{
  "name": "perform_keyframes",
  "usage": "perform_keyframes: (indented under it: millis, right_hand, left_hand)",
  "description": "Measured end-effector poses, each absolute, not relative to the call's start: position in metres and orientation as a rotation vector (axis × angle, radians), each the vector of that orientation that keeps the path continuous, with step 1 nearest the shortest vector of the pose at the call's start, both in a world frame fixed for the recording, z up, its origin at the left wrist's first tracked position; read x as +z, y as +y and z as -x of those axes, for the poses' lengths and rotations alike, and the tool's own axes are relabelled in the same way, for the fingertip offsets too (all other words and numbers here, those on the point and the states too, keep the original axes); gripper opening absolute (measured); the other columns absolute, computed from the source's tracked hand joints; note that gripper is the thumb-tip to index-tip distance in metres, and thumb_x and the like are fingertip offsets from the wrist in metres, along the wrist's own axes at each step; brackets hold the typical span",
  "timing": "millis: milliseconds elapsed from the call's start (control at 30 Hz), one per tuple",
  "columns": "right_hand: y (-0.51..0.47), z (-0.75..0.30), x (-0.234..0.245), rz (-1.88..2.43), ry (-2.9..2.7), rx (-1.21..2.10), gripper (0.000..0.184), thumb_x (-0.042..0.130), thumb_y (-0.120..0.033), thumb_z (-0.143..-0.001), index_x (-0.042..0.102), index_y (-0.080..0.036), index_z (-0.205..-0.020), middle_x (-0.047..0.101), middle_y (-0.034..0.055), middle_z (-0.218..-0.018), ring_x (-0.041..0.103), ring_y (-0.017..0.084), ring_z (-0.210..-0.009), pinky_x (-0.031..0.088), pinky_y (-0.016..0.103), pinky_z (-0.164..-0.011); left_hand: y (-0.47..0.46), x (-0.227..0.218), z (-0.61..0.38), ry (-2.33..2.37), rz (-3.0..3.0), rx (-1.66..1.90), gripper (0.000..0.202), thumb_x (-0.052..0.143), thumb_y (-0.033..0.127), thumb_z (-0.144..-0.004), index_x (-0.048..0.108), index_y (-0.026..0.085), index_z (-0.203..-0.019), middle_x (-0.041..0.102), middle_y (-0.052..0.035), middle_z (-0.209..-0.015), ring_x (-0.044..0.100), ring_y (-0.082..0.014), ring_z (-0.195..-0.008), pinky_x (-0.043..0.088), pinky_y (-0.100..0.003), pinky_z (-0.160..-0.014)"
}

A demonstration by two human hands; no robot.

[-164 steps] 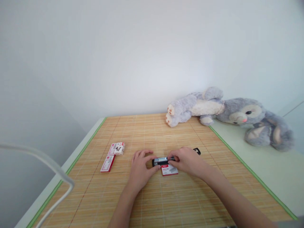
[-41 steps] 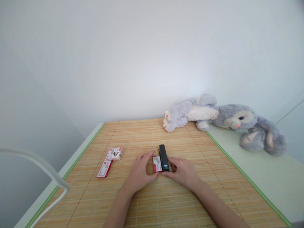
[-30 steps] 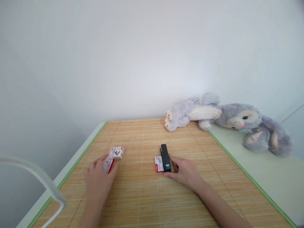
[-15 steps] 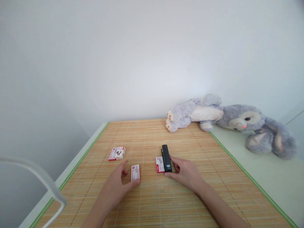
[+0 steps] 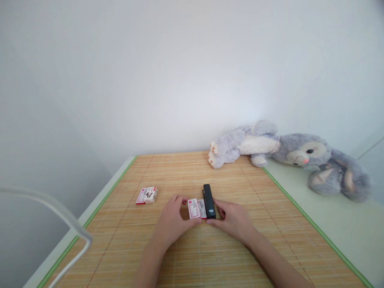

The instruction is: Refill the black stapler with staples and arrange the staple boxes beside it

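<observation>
My left hand (image 5: 172, 220) grips a small white-and-red box of staples (image 5: 193, 209) between thumb and fingers. This box lies against, and partly over, a second staple box (image 5: 202, 208); whether it rests on it or only beside it I cannot tell. Along the right side of the second box lies a black stapler (image 5: 209, 202), pointing away from me. My right hand (image 5: 232, 216) closes around the stapler's near end, thumb at the front and fingers on the right side.
Left of my hands, a box with a dark clip picture (image 5: 151, 195) overlaps a flat white-and-red box (image 5: 141, 196). A grey plush toy (image 5: 258, 144) lies across the bamboo mat's (image 5: 174, 172) back right corner. A white curved cable or bar (image 5: 60, 212) crosses the lower left.
My left hand has moved right with the staple box, bringing it from the open mat up to the second box beside the stapler. My right hand stays at the stapler.
</observation>
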State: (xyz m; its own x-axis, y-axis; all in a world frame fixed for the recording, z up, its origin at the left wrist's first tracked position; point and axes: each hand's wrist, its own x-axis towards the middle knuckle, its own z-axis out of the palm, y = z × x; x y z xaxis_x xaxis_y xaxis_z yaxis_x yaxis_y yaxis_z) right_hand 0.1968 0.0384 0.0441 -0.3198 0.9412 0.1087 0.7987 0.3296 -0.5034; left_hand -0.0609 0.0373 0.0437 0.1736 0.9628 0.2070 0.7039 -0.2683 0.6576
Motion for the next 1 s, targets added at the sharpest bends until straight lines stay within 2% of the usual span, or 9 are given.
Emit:
perform_keyframes:
  millis: [233, 533, 600, 667, 733, 767, 900, 933, 1000]
  right_hand:
    - [0.040, -0.197, 0.042, 1.525, -2.210, 0.523, 0.045, 0.072, -0.064, -0.082, 0.072, -0.030, -0.112, 0.063, -0.0040, -0.070, 0.056, 0.015, -0.062, 0.027, 0.026, -0.058]
    - [0.039, -0.198, 0.045, 1.523, -2.220, 0.543, 0.049, 0.070, -0.062, -0.084, 0.070, -0.031, -0.122, 0.063, -0.0037, -0.071, 0.056, 0.015, -0.063, 0.028, 0.026, -0.058]
    - [0.039, -0.197, 0.045, 1.517, -2.225, 0.544, 0.047, 0.070, -0.061, -0.084, 0.071, -0.031, -0.121, 0.063, -0.0035, -0.071, 0.056, 0.016, -0.063, 0.029, 0.026, -0.059]
    - [0.039, -0.197, 0.044, 1.525, -2.219, 0.544, 0.047, 0.071, -0.060, -0.084, 0.071, -0.031, -0.121, 0.063, -0.0037, -0.070, 0.056, 0.015, -0.063, 0.029, 0.026, -0.059]
    - [0.039, -0.197, 0.043, 1.545, -2.206, 0.547, 0.051, 0.074, -0.059, -0.082, 0.069, -0.032, -0.125, 0.063, -0.0042, -0.070, 0.057, 0.016, -0.063, 0.029, 0.026, -0.059]
    - [0.039, -0.198, 0.043, 1.554, -2.200, 0.547, 0.055, 0.075, -0.058, -0.080, 0.067, -0.032, -0.128, 0.063, -0.0044, -0.070, 0.057, 0.016, -0.064, 0.029, 0.026, -0.058]
    - [0.039, -0.198, 0.043, 1.566, -2.194, 0.553, 0.061, 0.077, -0.059, -0.078, 0.065, -0.032, -0.132, 0.065, -0.0042, -0.072, 0.058, 0.017, -0.065, 0.030, 0.026, -0.059]
    - [0.039, -0.197, 0.043, 1.569, -2.195, 0.558, 0.060, 0.077, -0.060, -0.079, 0.066, -0.032, -0.131, 0.065, -0.0041, -0.071, 0.058, 0.017, -0.065, 0.030, 0.026, -0.059]
    - [0.040, -0.197, 0.044, 1.584, -2.195, 0.565, 0.058, 0.076, -0.060, -0.079, 0.067, -0.032, -0.129, 0.065, -0.0039, -0.071, 0.058, 0.017, -0.065, 0.029, 0.026, -0.058]
  left_hand:
    - [0.050, 0.039, 0.044, 1.445, -2.149, 0.829, 0.058, 0.089, 0.053, -0.067, 0.061, 0.025, -0.110, 0.064, -0.0059, -0.110, 0.060, -0.0266, -0.102, 0.046, -0.040, -0.089]
    - [0.054, 0.031, 0.040, 1.399, -2.166, 0.844, 0.064, 0.088, 0.058, -0.068, 0.062, 0.027, -0.117, 0.066, -0.0061, -0.117, 0.059, -0.0286, -0.108, 0.045, -0.041, -0.093]
    - [0.054, 0.027, 0.038, 1.402, -2.153, 0.850, 0.072, 0.089, 0.061, -0.063, 0.061, 0.026, -0.120, 0.065, -0.0075, -0.119, 0.059, -0.0296, -0.109, 0.046, -0.042, -0.094]
    - [0.054, 0.026, 0.041, 1.396, -2.145, 0.882, 0.087, 0.090, 0.064, -0.060, 0.057, 0.027, -0.131, 0.062, -0.0090, -0.128, 0.057, -0.0306, -0.116, 0.045, -0.043, -0.099]
    - [0.054, 0.028, 0.052, 1.439, -2.143, 0.956, 0.095, 0.086, 0.065, -0.065, 0.048, 0.028, -0.144, 0.058, -0.0099, -0.136, 0.054, -0.0305, -0.124, 0.043, -0.045, -0.105]
    - [0.056, 0.030, 0.062, 1.489, -2.144, 1.008, 0.092, 0.081, 0.065, -0.072, 0.044, 0.029, -0.148, 0.056, -0.0102, -0.139, 0.052, -0.0301, -0.126, 0.041, -0.046, -0.108]
    - [0.067, 0.034, 0.132, 1.835, -2.068, 1.260, 0.060, 0.046, 0.051, -0.101, 0.036, 0.028, -0.155, 0.053, -0.0091, -0.148, 0.047, -0.0280, -0.135, 0.030, -0.051, -0.118]
    - [0.070, 0.032, 0.154, 1.923, -2.020, 1.276, 0.056, 0.039, 0.046, -0.103, 0.034, 0.028, -0.156, 0.052, -0.0082, -0.149, 0.047, -0.0272, -0.135, 0.029, -0.051, -0.118]
    - [0.076, 0.025, 0.193, 2.054, -2.012, 1.121, 0.066, 0.046, 0.044, -0.097, 0.031, 0.023, -0.159, 0.052, -0.0101, -0.151, 0.046, -0.0297, -0.136, 0.030, -0.052, -0.119]
